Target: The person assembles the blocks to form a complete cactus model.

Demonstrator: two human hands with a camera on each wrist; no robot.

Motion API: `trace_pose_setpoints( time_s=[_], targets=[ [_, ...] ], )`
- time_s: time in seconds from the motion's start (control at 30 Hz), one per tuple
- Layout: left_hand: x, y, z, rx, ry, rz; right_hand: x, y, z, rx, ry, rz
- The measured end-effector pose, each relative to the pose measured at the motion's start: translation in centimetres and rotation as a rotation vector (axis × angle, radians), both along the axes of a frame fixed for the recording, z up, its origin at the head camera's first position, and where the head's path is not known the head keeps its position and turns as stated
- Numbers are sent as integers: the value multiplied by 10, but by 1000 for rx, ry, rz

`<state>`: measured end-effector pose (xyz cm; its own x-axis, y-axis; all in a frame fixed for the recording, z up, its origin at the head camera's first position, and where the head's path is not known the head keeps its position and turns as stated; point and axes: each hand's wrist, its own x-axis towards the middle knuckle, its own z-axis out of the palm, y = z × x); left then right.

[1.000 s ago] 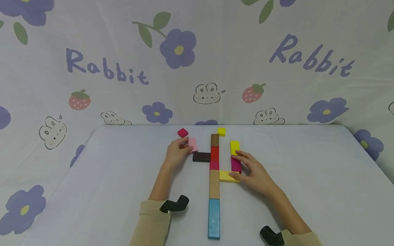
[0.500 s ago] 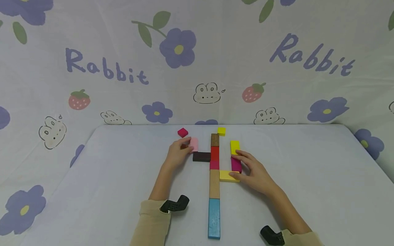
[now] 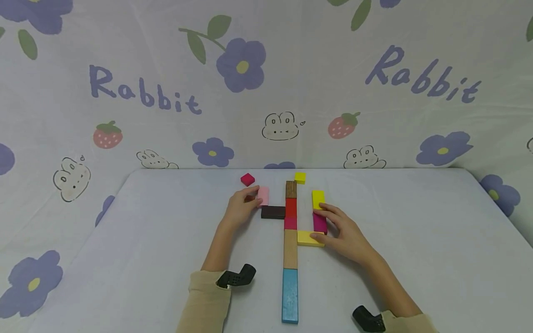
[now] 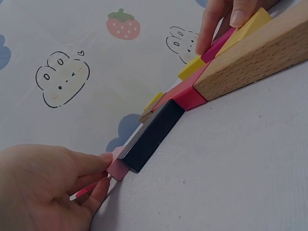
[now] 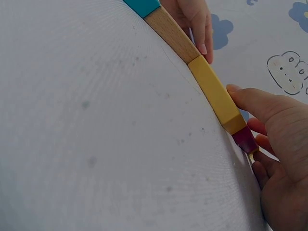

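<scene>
In the head view, my left hand point(image 3: 240, 206) holds a small pink block point(image 3: 263, 196) by its left side, between thumb and fingertips. That block stands at the left end of a black block point(image 3: 273, 212), which juts left from a central column. My right hand point(image 3: 347, 236) rests lightly on the right branch, fingers extended. Its thumb touches a pale yellow block point(image 3: 306, 238), and its fingertips lie by a magenta block point(image 3: 319, 223) and the bright yellow block point(image 3: 318, 199) beyond it. In the left wrist view, the pink block point(image 4: 118, 163) touches the black block's end.
The column runs from a blue block point(image 3: 289, 296) through a tan block point(image 3: 290, 249), a crimson block point(image 3: 290, 224) and a red block point(image 3: 290, 208) to a brown block point(image 3: 291, 189). A yellow cube point(image 3: 300, 177) and a loose red block point(image 3: 247, 179) lie at the back.
My left hand has moved slightly right, bringing the pink block with it. The pink block was tilted and now stands straight. My right hand has stayed in place.
</scene>
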<state>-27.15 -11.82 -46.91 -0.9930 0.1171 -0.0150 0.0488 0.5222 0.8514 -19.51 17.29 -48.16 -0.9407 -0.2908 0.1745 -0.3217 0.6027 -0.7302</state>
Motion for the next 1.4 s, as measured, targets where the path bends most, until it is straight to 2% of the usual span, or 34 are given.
trace_pose_setpoints(
  time_s=[0.4, 0.57, 0.73, 0.9, 1.07, 1.13, 1.23, 1.4],
  targets=[
    [-2, 0, -1, 5, 0, 3, 0, 1, 0, -5, -8, -1],
    [-4, -1, -1, 47, 14, 19, -1, 1, 1, -8, -5, 4],
    [-9, -1, -2, 109, 39, 87, -1, 1, 0, -11, -7, 9],
    [-16, -1, -1, 173, 53, 191, -2, 0, -2, 0, -21, 1],
    [-26, -3, 0, 140, 152, 319, -2, 1, -3, 6, -24, -4],
    [-30, -4, 0, 115, 173, 354, -3, 1, -4, 8, -28, -6],
    [-35, -5, 0, 91, 174, 375, -3, 1, -4, 12, -31, -9],
    [-45, -7, -1, 62, 143, 356, -2, 2, -4, 9, -31, -12]
  ],
)
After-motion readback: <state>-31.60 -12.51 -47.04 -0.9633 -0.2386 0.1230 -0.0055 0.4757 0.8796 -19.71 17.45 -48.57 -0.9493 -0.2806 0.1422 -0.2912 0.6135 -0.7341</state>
